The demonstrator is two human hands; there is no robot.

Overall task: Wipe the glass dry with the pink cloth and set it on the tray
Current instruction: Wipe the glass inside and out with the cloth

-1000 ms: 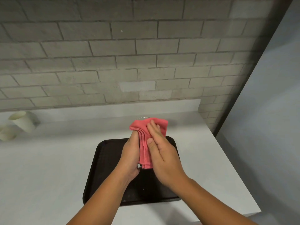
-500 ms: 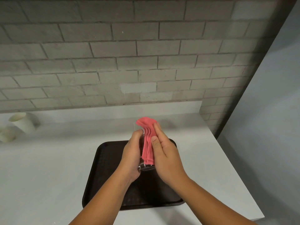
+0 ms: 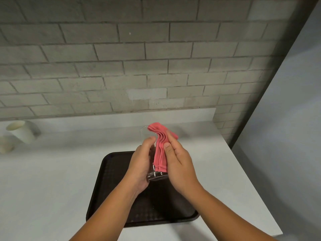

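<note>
Two bare forearms reached forward from the bottom edge. The left hand (image 3: 140, 164) curled its fingers and thumb round a clear drinking glass (image 3: 157, 176), held in the air and tipped away from the viewer. Its thick base showed just below the thumbs, its rim (image 3: 144, 131) just beyond the left fingertips. The right hand (image 3: 178, 164) gripped a folded pink cloth (image 3: 161, 153) against the glass's right side, with the thumb pressed on the folds and the fingers closed over the far side.

A second earlier the cloth had spread wider and hidden nearly all the glass. It was now gathered into a narrow pleated strip, and more of the base and rim showed.

Below the fingers lay a dark rectangular plastic tray (image 3: 111, 180), partly hidden by the wrists, and the glass had not yet been set on it. The tray sat on a pale grey table (image 3: 52, 180). Far to the left of the fingers, two off-white paper cups (image 3: 22, 131) stood near the table's back. Beyond the fingertips rose a grey brick wall (image 3: 139, 66), with a plain blue-grey wall (image 3: 286, 119) to the right.
</note>
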